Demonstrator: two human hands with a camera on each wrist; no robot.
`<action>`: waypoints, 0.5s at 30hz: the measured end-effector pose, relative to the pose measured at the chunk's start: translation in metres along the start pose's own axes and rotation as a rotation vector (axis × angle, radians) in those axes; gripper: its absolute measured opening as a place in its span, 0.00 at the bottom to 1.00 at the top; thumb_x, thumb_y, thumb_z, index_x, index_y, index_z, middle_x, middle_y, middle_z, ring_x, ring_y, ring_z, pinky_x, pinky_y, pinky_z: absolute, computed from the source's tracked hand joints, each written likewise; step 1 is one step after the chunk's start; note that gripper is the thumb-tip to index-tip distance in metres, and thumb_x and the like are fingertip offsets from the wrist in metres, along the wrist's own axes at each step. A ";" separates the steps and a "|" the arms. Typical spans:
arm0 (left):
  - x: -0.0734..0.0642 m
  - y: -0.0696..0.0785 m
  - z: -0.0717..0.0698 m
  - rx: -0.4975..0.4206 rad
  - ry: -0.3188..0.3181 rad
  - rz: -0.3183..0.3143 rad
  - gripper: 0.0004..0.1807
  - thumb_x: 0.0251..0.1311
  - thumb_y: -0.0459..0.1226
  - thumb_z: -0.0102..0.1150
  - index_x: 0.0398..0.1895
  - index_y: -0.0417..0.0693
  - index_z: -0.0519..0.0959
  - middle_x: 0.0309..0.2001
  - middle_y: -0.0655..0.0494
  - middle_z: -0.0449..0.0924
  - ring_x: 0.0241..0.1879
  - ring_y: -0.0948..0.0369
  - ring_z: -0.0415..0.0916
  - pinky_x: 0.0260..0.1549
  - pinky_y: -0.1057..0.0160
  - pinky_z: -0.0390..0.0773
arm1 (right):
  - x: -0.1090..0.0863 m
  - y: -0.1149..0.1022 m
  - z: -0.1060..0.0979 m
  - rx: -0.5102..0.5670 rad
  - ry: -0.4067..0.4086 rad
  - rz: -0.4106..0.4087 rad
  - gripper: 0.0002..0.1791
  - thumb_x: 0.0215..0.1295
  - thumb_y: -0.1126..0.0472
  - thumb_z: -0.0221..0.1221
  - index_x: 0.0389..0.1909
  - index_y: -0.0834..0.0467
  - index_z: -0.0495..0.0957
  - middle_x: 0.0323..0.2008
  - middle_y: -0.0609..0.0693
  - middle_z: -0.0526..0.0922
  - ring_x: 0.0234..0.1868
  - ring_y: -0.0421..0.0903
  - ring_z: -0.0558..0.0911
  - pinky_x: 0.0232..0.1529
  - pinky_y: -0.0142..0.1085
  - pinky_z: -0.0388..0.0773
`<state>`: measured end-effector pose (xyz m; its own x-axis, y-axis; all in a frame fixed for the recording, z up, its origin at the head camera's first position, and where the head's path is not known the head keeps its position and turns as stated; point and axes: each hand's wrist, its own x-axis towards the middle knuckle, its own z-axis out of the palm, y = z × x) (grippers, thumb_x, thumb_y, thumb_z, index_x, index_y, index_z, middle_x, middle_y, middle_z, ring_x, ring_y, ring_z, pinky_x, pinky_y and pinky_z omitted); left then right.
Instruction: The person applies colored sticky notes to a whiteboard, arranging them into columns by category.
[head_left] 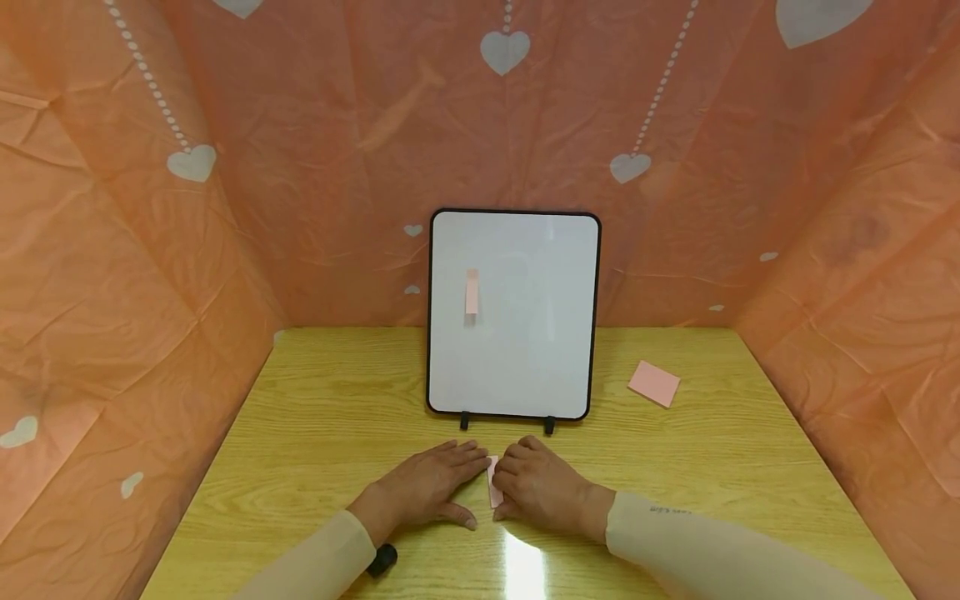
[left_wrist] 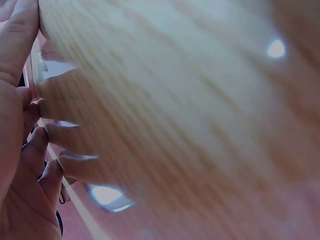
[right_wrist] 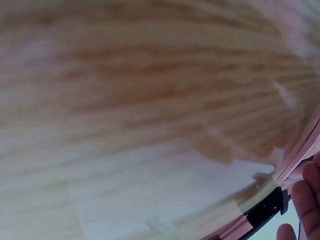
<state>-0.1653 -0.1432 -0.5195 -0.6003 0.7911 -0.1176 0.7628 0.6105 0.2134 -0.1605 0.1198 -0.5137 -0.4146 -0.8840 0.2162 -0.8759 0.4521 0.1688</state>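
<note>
In the head view, a narrow pink sticky note [head_left: 495, 493] lies on the table between the two hands, in front of the whiteboard. My left hand [head_left: 432, 486] rests palm down with its fingers extended, fingertips at the note's left edge. Curled over the right side of the note, my right hand [head_left: 542, 490] holds it with fingers and thumb and hides part of it. Both wrist views look low along the tabletop. Fingers of the left hand [left_wrist: 30, 160] show at the left wrist view's edge, those of the right hand [right_wrist: 306, 197] at the right wrist view's corner.
A black-framed whiteboard [head_left: 532, 333] stands on small black feet, with a pink strip [head_left: 472, 293] stuck on its left half. A pink sticky-note pad [head_left: 654, 384] lies right of it. A black object [head_left: 383, 559] sits by the left sleeve. Orange cloth [head_left: 337, 167] encloses the table.
</note>
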 end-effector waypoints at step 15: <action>0.000 0.000 0.000 -0.018 -0.004 0.008 0.51 0.66 0.70 0.51 0.84 0.50 0.60 0.82 0.54 0.61 0.82 0.55 0.57 0.82 0.53 0.57 | -0.004 -0.002 0.003 -0.059 -0.031 -0.044 0.13 0.77 0.43 0.61 0.44 0.46 0.88 0.44 0.38 0.89 0.48 0.40 0.84 0.61 0.42 0.78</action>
<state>-0.1652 -0.1435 -0.5192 -0.5934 0.7960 -0.1196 0.7630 0.6036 0.2314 -0.1582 0.1222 -0.5179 -0.3843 -0.9060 0.1776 -0.8778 0.4182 0.2337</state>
